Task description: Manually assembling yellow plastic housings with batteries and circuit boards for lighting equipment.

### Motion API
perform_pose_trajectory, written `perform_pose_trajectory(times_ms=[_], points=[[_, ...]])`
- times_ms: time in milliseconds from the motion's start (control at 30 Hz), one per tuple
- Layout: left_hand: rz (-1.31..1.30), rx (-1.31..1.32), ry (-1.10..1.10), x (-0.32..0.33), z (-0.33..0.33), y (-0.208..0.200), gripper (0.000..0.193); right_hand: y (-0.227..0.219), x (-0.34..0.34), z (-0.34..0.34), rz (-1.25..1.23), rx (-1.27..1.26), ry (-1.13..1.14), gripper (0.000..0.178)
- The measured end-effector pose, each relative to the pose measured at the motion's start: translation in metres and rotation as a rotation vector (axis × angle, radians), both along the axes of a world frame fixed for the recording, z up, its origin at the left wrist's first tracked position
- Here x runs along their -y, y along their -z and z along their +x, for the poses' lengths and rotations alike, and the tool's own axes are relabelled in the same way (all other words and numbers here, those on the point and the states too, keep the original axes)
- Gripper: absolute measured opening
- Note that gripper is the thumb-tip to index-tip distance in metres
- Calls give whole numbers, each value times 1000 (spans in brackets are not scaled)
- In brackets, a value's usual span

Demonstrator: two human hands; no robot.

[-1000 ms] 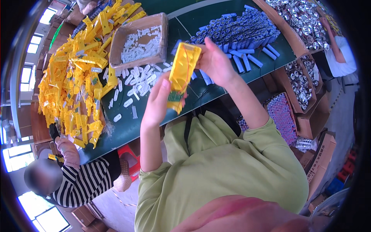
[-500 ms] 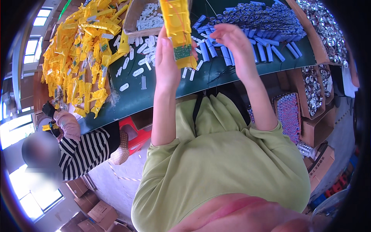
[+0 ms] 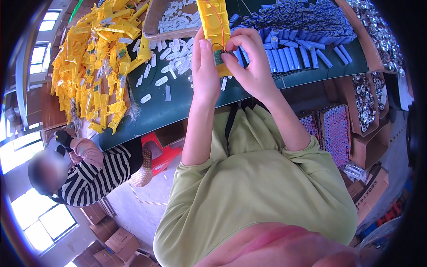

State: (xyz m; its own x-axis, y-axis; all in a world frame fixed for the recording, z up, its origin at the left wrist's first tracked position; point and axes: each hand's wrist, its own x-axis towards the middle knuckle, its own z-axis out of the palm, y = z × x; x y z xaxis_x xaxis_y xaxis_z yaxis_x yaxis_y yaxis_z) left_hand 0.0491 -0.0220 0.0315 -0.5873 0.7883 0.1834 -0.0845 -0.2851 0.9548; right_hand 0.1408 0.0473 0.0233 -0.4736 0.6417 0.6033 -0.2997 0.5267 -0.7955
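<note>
My left hand (image 3: 206, 66) is wrapped round a long yellow plastic housing (image 3: 213, 22) and holds it up over the table's front edge. A small green circuit board (image 3: 218, 57) sits near its lower end, partly hidden by my fingers. A thin red wire (image 3: 221, 20) runs along the inside of the housing down to the board. My right hand (image 3: 251, 62) is closed in a pinch at the wire's lower end, beside the board. Thumb and forefinger meet there, next to the housing's right edge.
Yellow housings (image 3: 89, 66) are heaped at the left of the green table (image 3: 151, 113). Small white plastic pieces (image 3: 178, 60) lie beside a cardboard box (image 3: 153, 33). Blue cylindrical cells (image 3: 284, 58) with dark wires spread at the right. Another person (image 3: 98, 178) works at the left.
My right hand has come in from the right, from loosely spread fingers to a pinch at the wire by the board. The housing has shifted slightly right, its inside and red wire now showing.
</note>
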Motion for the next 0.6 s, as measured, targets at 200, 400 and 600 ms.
perform_pose_trajectory(times_ms=[200, 400, 600], points=[[46, 50, -115, 1, 6, -13, 45, 14, 4, -5, -687, -273, -460, 14], [-53, -82, -112, 8, 4, -7, 45, 12, -28, 13, -674, -123, -384, 35], [-66, -99, -16, 23, 4, 4, 50, 8, -29, -3, -1097, -174, -772, 47]])
